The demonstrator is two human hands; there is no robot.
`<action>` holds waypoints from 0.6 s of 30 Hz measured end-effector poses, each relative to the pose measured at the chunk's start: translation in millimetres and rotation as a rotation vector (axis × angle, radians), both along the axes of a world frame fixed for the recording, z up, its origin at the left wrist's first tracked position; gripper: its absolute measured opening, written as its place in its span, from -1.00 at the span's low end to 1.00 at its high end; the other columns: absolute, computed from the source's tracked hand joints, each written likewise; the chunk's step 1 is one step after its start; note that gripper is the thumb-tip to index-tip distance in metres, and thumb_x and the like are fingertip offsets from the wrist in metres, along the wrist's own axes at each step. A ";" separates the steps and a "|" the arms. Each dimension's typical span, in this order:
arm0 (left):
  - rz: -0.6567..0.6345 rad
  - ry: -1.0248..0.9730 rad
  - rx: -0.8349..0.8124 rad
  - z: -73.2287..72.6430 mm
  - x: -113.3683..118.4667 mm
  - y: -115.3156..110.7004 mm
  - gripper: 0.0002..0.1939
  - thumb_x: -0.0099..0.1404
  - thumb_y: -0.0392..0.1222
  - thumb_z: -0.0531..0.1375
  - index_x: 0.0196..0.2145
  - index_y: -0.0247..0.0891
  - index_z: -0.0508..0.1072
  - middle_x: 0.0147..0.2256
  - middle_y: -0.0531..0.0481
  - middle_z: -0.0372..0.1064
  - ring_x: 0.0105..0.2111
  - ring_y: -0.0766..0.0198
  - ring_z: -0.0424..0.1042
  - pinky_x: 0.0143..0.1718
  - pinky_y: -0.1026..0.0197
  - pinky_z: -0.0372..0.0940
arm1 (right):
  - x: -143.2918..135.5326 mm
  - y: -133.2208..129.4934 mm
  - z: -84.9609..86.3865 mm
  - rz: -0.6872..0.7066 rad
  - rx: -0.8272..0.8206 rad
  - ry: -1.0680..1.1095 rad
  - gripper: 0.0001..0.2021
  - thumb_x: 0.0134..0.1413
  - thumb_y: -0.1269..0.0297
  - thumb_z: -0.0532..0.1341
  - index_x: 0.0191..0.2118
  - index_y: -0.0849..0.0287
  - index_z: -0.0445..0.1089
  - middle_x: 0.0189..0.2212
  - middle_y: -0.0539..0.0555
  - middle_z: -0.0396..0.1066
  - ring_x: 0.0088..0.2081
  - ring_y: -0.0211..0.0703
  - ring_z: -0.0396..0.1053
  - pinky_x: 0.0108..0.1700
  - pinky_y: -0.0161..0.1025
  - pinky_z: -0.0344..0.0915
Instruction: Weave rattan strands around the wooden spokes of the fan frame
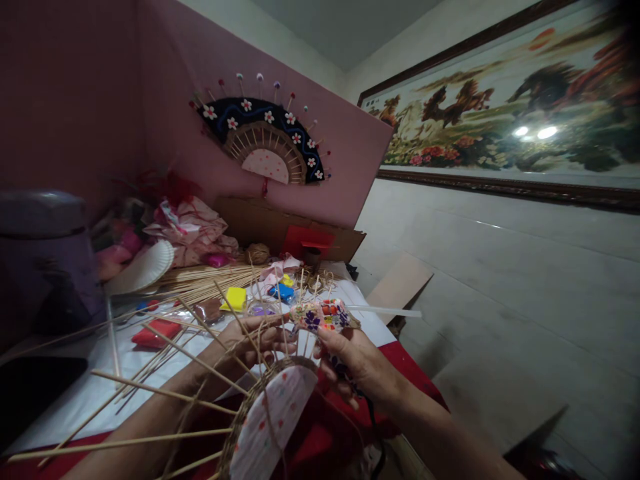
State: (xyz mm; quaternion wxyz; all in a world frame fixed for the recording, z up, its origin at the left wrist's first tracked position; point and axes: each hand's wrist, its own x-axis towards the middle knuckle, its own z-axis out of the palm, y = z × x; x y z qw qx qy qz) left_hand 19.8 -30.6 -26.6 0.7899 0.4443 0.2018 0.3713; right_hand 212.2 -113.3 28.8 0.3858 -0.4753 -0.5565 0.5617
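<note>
A half-round white piece with red dots stands tilted at the bottom centre, twine woven along its curved edge and thin sticks fanning out from it. My left hand is behind the sticks, its fingers around the upper ones near the woven edge. My right hand is closed on a glue gun covered in a colourful pattern, its nozzle pointing left at my left fingertips. A clear glue stick juts out of the gun's back. Loose twine hangs across the half-round piece.
Behind the hands lie a yellow clay pack, a blue pack, a red pack, a bundle of sticks and a twine ball. A finished fan hangs on the pink board.
</note>
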 end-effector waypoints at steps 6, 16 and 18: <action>0.022 -0.013 -0.013 1.0 0.7 -1.8 -0.59 -0.10 -0.18 0.38 -0.24 -0.30 0.48 -0.40 -0.12 0.54 -0.37 0.17 0.51 -0.50 0.35 0.23 | -0.1 0.6 0.0 -0.001 -0.011 0.041 -0.62 0.08 -0.05 0.08 -0.38 0.23 0.27 -0.70 -0.13 0.18 -0.79 -0.47 0.02 -0.83 -0.51 0.04; 0.010 -0.034 -0.050 -1.1 0.7 2.4 -0.61 -0.10 -0.19 0.38 -0.26 -0.31 0.47 -0.39 -0.13 0.54 -0.36 0.17 0.51 -0.45 0.28 0.28 | -4.4 -1.3 10.2 0.014 -0.033 0.176 -0.62 0.07 -0.03 0.10 -0.36 0.26 0.30 -0.70 -0.12 0.18 -0.79 -0.48 0.00 -0.82 -0.51 0.06; 0.018 -0.050 -0.057 -1.9 0.6 1.9 -0.59 -0.14 -0.16 0.39 -0.28 -0.28 0.47 -0.38 -0.10 0.54 -0.36 0.17 0.50 -0.42 0.26 0.30 | -5.1 0.3 13.0 0.023 -0.047 0.212 -0.62 0.06 -0.04 0.11 -0.31 0.26 0.31 -0.70 -0.12 0.19 -0.78 -0.47 0.00 -0.82 -0.51 0.07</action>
